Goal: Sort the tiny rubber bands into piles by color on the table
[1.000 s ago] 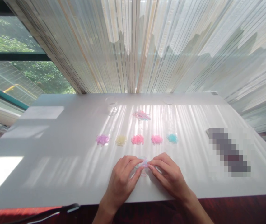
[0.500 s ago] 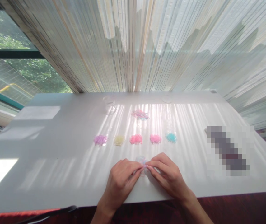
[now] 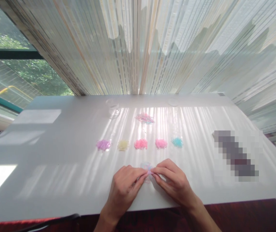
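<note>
My left hand (image 3: 127, 182) and my right hand (image 3: 173, 182) meet low in the middle of the view, thumbs and fingertips pinched together. Between them is a small purple paper clip (image 3: 149, 172), mostly covered by the fingers. Just behind and below the fingertips lies a faint loose pile of pale clips (image 3: 146, 165), blue and pinkish, partly hidden. Ahead of the hands runs a row of sorted paper clip piles: purple (image 3: 104, 145), yellow (image 3: 123, 145), coral red (image 3: 141, 144), pink (image 3: 161, 143) and teal (image 3: 177, 142).
A mixed pile of coloured clips (image 3: 145, 118) lies farther back on the white table (image 3: 67, 138). Behind it stand a clear plastic cup (image 3: 113, 109) and a round clear lid (image 3: 173, 102). A blurred-out dark object (image 3: 236, 154) rests at the right. Striped curtains (image 3: 138, 48) hang along the back edge.
Both hands stay nearly in place, still pinching the purple clip. The fingertips have shifted very slightly and more purple shows between them.
</note>
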### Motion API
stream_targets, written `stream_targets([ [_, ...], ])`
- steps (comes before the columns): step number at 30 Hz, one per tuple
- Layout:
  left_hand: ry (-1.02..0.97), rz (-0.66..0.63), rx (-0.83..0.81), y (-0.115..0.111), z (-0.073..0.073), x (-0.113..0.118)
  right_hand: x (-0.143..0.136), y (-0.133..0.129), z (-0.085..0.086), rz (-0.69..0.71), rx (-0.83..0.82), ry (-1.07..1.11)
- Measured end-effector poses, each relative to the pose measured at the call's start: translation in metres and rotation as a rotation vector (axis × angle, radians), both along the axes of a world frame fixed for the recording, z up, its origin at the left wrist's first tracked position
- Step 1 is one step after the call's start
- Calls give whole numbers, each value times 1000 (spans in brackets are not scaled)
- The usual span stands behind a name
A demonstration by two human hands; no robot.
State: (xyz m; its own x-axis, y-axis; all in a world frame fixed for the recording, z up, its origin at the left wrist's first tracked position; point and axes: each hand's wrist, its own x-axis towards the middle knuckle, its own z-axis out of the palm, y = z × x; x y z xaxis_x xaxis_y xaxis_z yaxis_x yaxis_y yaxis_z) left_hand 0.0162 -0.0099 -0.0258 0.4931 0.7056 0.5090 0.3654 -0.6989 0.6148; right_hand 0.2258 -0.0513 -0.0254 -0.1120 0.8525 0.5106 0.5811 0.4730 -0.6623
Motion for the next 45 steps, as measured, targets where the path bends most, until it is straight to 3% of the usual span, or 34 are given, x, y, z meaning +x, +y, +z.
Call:
stream_targets([
  [16,11,2,3,2,-1,0,0,-2,-2,-18,-3,13],
  [28,16,65,-5,2,3,2,-2,0,7,-49,19,-43],
  [36,5,56,-41,2,4,0,38,29,27,-195,56,-149],
  [45,-15,52,-56,2,5,2,52,50,8,-325,-43,-269],
])
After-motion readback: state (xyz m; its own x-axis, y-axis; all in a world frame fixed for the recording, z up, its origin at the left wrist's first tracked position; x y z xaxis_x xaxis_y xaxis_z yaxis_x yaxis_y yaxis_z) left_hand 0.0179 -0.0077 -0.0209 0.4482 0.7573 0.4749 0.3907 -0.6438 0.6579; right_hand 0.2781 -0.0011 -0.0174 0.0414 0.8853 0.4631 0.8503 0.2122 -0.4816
